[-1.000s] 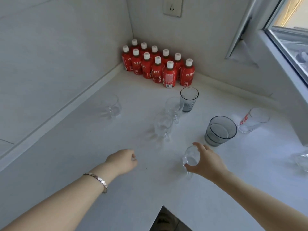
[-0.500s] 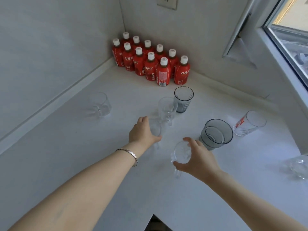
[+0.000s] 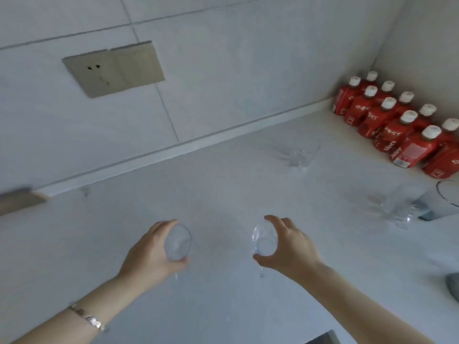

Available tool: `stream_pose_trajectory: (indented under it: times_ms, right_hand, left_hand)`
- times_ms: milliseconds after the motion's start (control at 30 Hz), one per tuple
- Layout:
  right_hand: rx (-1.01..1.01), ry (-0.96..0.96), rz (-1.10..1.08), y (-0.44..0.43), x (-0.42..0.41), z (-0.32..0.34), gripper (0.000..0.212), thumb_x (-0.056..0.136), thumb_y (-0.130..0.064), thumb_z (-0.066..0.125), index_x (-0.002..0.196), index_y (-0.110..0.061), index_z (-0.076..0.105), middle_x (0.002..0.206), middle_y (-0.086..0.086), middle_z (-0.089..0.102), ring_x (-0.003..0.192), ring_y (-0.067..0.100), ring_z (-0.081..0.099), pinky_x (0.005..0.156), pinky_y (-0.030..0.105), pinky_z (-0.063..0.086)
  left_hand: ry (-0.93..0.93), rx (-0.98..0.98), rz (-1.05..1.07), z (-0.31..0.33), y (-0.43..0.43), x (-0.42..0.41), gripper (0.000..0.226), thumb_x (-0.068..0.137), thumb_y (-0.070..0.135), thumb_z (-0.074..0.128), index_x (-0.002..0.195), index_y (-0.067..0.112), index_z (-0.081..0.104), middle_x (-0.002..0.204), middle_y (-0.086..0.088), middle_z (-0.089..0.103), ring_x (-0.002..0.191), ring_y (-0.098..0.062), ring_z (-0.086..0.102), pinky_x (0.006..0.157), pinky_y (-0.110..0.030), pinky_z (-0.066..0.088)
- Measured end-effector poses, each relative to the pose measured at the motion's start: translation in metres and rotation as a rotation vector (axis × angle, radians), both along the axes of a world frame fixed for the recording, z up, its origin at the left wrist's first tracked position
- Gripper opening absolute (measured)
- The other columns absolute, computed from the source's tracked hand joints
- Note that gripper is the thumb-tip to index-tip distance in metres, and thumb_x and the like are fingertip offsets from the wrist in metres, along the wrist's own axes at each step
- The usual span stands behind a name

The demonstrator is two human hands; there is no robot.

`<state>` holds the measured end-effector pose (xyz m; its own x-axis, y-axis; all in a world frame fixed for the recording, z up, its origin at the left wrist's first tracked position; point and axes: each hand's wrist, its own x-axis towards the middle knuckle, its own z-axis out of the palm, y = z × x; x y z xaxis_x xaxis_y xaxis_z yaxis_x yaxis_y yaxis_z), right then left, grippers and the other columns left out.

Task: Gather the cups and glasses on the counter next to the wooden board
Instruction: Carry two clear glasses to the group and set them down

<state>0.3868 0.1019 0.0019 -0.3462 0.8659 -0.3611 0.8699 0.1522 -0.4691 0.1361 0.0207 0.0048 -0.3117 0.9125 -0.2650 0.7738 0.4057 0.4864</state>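
Note:
My left hand [image 3: 149, 252] grips a small clear glass cup [image 3: 177, 242] above the white counter [image 3: 223, 189]. My right hand [image 3: 290, 249] grips a second clear glass cup [image 3: 264, 240] beside it, a short gap apart. Another clear cup [image 3: 299, 155] stands farther back on the counter. One more clear cup [image 3: 400, 207] stands at the right, next to a dark grey glass [image 3: 439, 204] cut by the frame edge. A corner of the wooden board [image 3: 21, 201] shows at the far left against the wall.
Several red bottles with white caps [image 3: 397, 125] fill the back right corner. A beige socket plate [image 3: 114, 68] sits on the tiled wall. A grey object [image 3: 453, 286] peeks in at the right edge. A dark gap [image 3: 323, 338] marks the counter's front edge.
My left hand has closed on a clear cup and lifted it. Both hands carry their cups to the left, and the view has swung left toward the board.

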Motion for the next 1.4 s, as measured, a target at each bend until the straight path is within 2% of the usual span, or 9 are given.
stream_pose_trajectory:
  times_ms: [100,167,233,467,700,867,1067,1233,1400]
  right_hand:
    - [0.017,0.000,0.140,-0.017,-0.088,0.002,0.086,0.070,-0.049,0.073,0.142,-0.032,0.029,0.137,-0.003,0.045,0.117,0.019,0.055,0.093,0.026,0.044]
    - [0.027,-0.005,0.211,-0.035,-0.147,0.003,0.086,0.070,-0.049,0.073,0.142,-0.031,0.029,0.136,-0.003,0.046,0.117,0.020,0.055,0.093,0.027,0.045]
    - [0.036,-0.015,0.264,-0.057,-0.206,0.003,0.087,0.069,-0.049,0.073,0.142,-0.030,0.028,0.136,-0.002,0.046,0.118,0.020,0.054,0.094,0.028,0.045]
    - [-0.050,-0.006,0.256,-0.130,-0.399,-0.007,0.089,0.066,-0.045,0.078,0.138,-0.021,0.031,0.136,0.000,0.049,0.117,0.019,0.056,0.092,0.027,0.043]
    - [-0.094,-0.011,0.336,-0.161,-0.568,-0.023,0.095,0.062,-0.040,0.082,0.139,-0.009,0.036,0.138,0.008,0.050,0.126,0.022,0.049,0.102,0.030,0.041]
    - [-0.036,0.085,0.305,-0.144,-0.663,-0.029,0.090,0.067,-0.034,0.082,0.139,-0.006,0.035,0.137,0.013,0.048,0.126,0.026,0.048,0.100,0.032,0.041]
    - [0.014,0.094,0.308,-0.119,-0.717,-0.048,0.079,0.066,-0.033,0.082,0.132,-0.015,0.044,0.132,0.013,0.051,0.118,0.026,0.052,0.077,0.026,0.039]
    - [0.064,-0.007,0.374,-0.109,-0.727,-0.058,0.082,0.066,-0.047,0.078,0.135,-0.021,0.042,0.130,0.005,0.054,0.118,0.026,0.055,0.085,0.034,0.048]
    - [0.037,0.100,0.305,-0.109,-0.740,-0.066,0.082,0.074,-0.032,0.077,0.138,-0.007,0.032,0.137,0.018,0.040,0.124,0.037,0.048,0.100,0.042,0.044]
  left_hand:
    - [0.019,-0.018,0.115,0.010,-0.044,-0.079,0.105,0.038,0.058,0.064,0.134,0.018,0.045,0.137,0.002,0.050,0.120,-0.021,0.055,0.096,-0.031,0.044]
    - [0.028,-0.015,0.173,0.012,-0.074,-0.130,0.090,0.054,0.041,0.080,0.134,0.020,0.044,0.137,0.001,0.049,0.120,-0.021,0.054,0.096,-0.031,0.043]
    - [0.047,-0.005,0.218,0.012,-0.107,-0.182,0.081,0.062,0.030,0.082,0.132,0.021,0.043,0.136,0.002,0.049,0.120,-0.022,0.053,0.096,-0.031,0.042]
    - [0.067,-0.024,0.307,0.014,-0.224,-0.354,0.076,0.066,0.029,0.079,0.132,0.021,0.042,0.136,0.004,0.048,0.120,-0.021,0.052,0.093,-0.031,0.043]
    - [0.125,-0.100,0.399,0.015,-0.308,-0.468,0.076,0.068,0.037,0.074,0.134,0.027,0.038,0.139,0.011,0.043,0.121,-0.018,0.051,0.092,-0.030,0.044]
    - [0.112,-0.098,0.508,0.006,-0.333,-0.508,0.075,0.069,0.036,0.075,0.133,0.027,0.038,0.141,0.011,0.042,0.124,-0.017,0.050,0.095,-0.029,0.044]
    - [0.105,-0.061,0.575,0.000,-0.331,-0.518,0.075,0.070,0.036,0.074,0.134,0.027,0.038,0.141,0.012,0.041,0.125,-0.015,0.049,0.097,-0.029,0.044]
    - [0.073,-0.039,0.623,0.001,-0.325,-0.506,0.079,0.063,0.047,0.069,0.133,0.031,0.038,0.140,0.017,0.041,0.126,-0.010,0.048,0.098,-0.026,0.043]
    - [0.098,-0.033,0.655,0.002,-0.317,-0.496,0.071,0.069,0.039,0.073,0.130,0.031,0.039,0.137,0.017,0.042,0.124,-0.009,0.050,0.096,-0.027,0.044]
